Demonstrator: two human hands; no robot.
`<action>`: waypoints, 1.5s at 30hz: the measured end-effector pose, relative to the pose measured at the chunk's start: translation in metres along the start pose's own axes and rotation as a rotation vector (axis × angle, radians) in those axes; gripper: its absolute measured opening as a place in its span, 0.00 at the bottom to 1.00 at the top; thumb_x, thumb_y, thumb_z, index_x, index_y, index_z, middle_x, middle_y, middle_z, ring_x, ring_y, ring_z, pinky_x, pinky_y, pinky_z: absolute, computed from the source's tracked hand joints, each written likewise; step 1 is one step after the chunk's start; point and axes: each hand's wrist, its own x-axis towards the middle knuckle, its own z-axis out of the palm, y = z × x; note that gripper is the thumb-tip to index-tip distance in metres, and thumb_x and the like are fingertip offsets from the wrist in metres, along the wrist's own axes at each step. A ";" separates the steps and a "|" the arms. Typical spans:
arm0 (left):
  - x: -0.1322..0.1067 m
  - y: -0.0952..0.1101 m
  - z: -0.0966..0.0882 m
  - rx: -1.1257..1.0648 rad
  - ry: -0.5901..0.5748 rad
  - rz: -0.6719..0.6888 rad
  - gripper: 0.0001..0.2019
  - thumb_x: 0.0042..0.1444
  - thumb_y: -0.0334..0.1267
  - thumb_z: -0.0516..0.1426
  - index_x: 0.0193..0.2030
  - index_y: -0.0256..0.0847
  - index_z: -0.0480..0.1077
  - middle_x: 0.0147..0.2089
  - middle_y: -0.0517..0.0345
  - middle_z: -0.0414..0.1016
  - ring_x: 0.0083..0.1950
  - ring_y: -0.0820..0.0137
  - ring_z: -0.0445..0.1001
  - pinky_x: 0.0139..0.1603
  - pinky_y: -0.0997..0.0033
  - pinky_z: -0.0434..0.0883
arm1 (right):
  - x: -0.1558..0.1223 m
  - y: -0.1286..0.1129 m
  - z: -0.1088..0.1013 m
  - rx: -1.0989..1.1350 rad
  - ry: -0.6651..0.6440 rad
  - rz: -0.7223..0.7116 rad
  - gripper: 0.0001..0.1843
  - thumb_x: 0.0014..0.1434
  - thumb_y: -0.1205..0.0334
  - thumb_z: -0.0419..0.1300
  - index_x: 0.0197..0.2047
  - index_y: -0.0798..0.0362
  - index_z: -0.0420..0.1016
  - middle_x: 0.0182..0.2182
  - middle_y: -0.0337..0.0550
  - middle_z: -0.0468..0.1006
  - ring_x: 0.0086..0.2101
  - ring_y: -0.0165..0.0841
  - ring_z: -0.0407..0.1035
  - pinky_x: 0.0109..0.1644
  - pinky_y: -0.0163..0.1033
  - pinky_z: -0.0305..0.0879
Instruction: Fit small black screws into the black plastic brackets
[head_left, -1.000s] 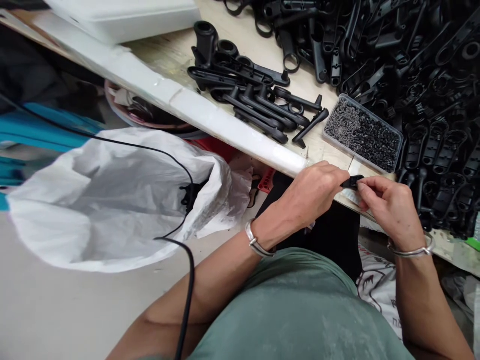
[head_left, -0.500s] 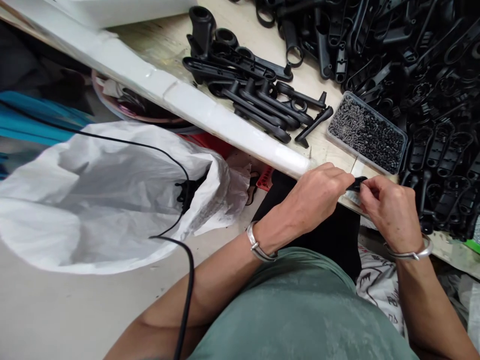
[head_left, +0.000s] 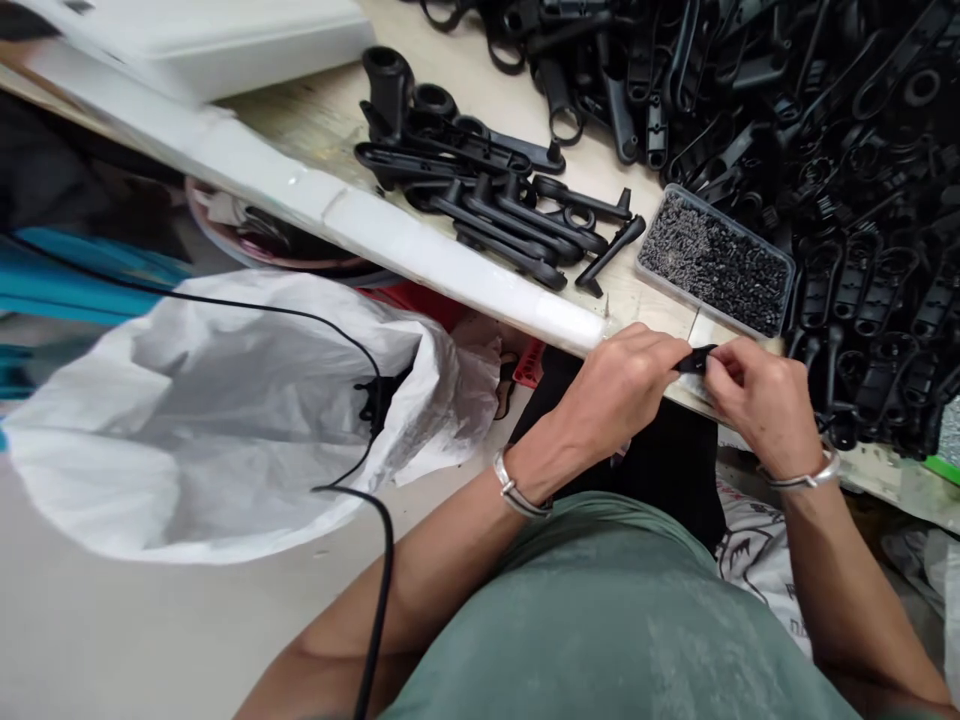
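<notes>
Since half a second ago the view has been shifted slightly, the box (head_left: 699,306) and the handles (head_left: 555,218) now being seen a little further left; the small black part (head_left: 697,360) is still kept between both hands. Its left end is pinched in the left hand (head_left: 630,378), the fingertips being mostly hidden behind the knuckles. Its other end is gripped between thumb and forefinger of the right hand (head_left: 769,405), held narrow. The part is held at the near edge of the table (head_left: 465,90), just below the box; whether the table is touched cannot be told. The box is filled with tiny grey and black bits (head_left: 720,260). The handles are laid close together left of it; a dense heap (head_left: 847,180) of black pieces is spread behind and to its right. A white sack (head_left: 225,400) is opened wide below, at left
</notes>
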 end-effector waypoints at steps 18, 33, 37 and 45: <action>-0.009 0.038 0.002 0.038 0.323 0.105 0.06 0.63 0.27 0.54 0.43 0.37 0.72 0.41 0.54 0.81 0.41 0.72 0.77 0.46 0.72 0.75 | -0.015 -0.014 0.013 1.455 0.213 0.486 0.24 0.39 0.63 0.71 0.42 0.52 0.72 0.31 0.34 0.75 0.27 0.27 0.72 0.34 0.34 0.76; -0.011 0.039 0.014 0.041 0.377 0.075 0.09 0.58 0.30 0.61 0.46 0.40 0.72 0.43 0.55 0.81 0.42 0.71 0.80 0.48 0.72 0.78 | -0.004 -0.014 0.018 1.482 0.162 0.349 0.23 0.45 0.59 0.65 0.47 0.51 0.73 0.27 0.34 0.70 0.25 0.27 0.63 0.30 0.34 0.64; -0.015 0.036 0.011 -0.049 0.243 0.145 0.14 0.58 0.33 0.62 0.51 0.39 0.70 0.49 0.51 0.80 0.48 0.68 0.79 0.52 0.70 0.77 | -0.009 0.003 0.001 1.256 0.121 0.270 0.28 0.49 0.60 0.61 0.55 0.50 0.71 0.23 0.32 0.65 0.24 0.29 0.63 0.30 0.36 0.66; -0.004 0.006 -0.030 0.186 0.437 0.138 0.11 0.55 0.27 0.62 0.44 0.43 0.74 0.39 0.57 0.81 0.39 0.67 0.79 0.45 0.66 0.77 | 0.007 0.077 -0.085 0.443 0.531 0.127 0.26 0.52 0.64 0.58 0.56 0.52 0.75 0.41 0.45 0.78 0.31 0.34 0.71 0.32 0.39 0.70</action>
